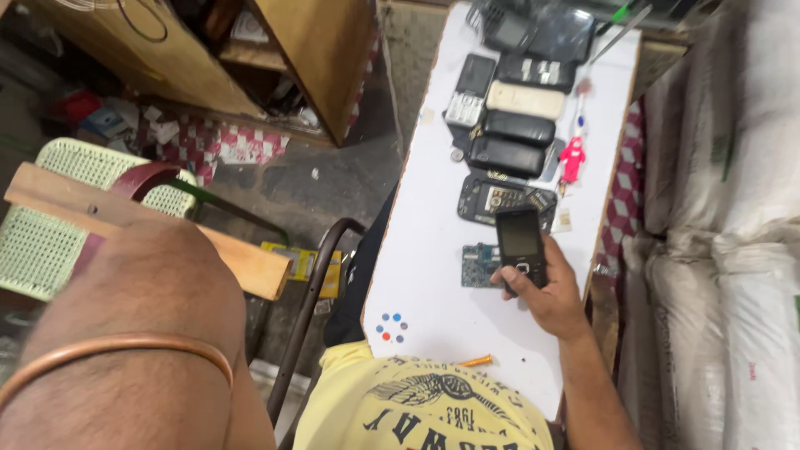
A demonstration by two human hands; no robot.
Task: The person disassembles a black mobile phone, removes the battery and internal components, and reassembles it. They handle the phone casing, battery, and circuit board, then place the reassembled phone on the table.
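A black bar phone [520,247] is gripped in the right hand [546,287], held just above the white surface [433,242]. The circuit board [481,265] at nine o'clock could be struck if the hold slipped. The left hand's grip cannot be told; only a forearm shows.

wear: yellow printed T-shirt [425,408] | left wrist: thin copper bangle [117,346] | arms: bare, hairy
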